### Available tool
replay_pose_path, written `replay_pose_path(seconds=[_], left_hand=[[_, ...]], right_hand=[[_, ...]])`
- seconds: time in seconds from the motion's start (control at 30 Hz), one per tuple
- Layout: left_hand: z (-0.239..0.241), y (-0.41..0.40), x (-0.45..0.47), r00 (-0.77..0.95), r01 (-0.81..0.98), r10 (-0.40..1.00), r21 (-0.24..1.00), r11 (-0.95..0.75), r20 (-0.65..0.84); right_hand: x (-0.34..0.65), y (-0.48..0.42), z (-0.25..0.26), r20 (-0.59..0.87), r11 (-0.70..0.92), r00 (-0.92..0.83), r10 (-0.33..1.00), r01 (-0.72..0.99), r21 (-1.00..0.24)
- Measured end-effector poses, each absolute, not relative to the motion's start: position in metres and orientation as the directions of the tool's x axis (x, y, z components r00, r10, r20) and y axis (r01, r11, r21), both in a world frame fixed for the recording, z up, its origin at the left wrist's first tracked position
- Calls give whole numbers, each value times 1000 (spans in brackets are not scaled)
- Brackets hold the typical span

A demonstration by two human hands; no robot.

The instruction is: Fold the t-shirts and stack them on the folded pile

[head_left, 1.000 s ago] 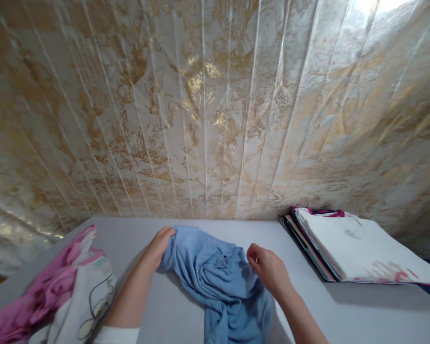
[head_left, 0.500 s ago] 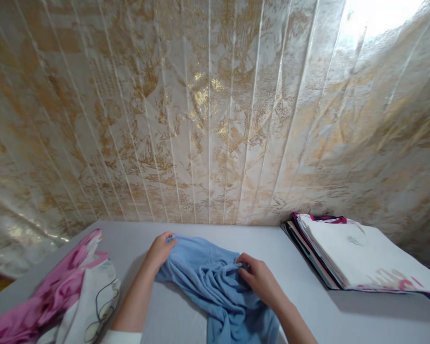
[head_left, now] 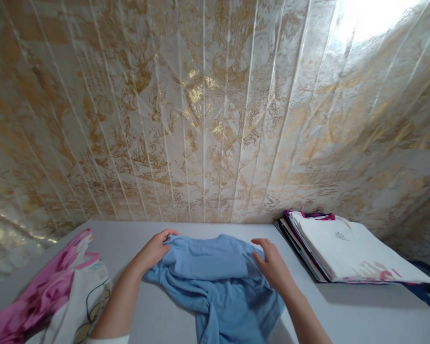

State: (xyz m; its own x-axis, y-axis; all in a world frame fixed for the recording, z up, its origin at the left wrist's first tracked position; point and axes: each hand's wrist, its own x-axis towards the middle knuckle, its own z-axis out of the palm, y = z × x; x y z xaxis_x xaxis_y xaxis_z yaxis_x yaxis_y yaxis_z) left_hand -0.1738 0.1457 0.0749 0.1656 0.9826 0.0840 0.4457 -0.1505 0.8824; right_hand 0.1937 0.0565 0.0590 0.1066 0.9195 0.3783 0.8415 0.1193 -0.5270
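A light-blue shirt (head_left: 215,267) lies spread on the table before me, its upper part fairly smooth and its lower part creased and bunched. At its upper left corner my left hand (head_left: 159,248) pinches the fabric between thumb and fingers. Beside the upper right corner is my right hand (head_left: 270,260), thumb and fingers apart, close to the cloth and not gripping it. The shirt's lower end runs out of view at the bottom.
On the left lies a crumpled heap of pink cloth (head_left: 53,282) and white printed cloth (head_left: 93,306). A stack of folded clothes (head_left: 354,253), a white printed one on top, stands at the right. Behind the pale table (head_left: 129,229) hangs a shiny gold-patterned curtain (head_left: 200,143).
The shirt's upper part has been spread wider and flatter. My right hand has moved right and let go of the fabric. My left hand stays at the left corner.
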Motion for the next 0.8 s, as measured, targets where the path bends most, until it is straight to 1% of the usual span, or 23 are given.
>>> replay_pose_path(seconds=[0.07,0.17,0.23,0.3,0.4,0.53,0.63,0.7,0.73,0.8], left_hand=[[71,147,-176,139,469,985,870,-155,101],[63,152,-183,47,523,991,842,-132,126],[59,154,-187,16,555,991,823,-117,131],[56,154,-189,18,579,991,807,-120,134],[60,151,-190,32,604,986,783,-149,163],[83,135,-185,70,619,956,738,-267,286],[112,113,-181,125,611,906,688,-391,404],[133,95,-181,145,601,866,652,-462,479],[144,87,-181,145,600,835,624,-501,531],[167,69,-182,133,609,743,538,-583,656]], right_hand=[[170,75,52,365,126,78,928,855,-503],[157,105,46,340,77,105,935,872,-483],[155,121,43,323,49,120,939,881,-471],[153,129,38,309,55,105,945,881,-469],[151,122,30,305,123,40,951,861,-493],[171,90,31,340,179,24,940,815,-552],[202,66,61,405,206,57,913,791,-576],[222,50,96,474,251,67,878,779,-575],[230,42,117,535,309,56,843,764,-566],[241,23,162,628,360,77,774,762,-538]])
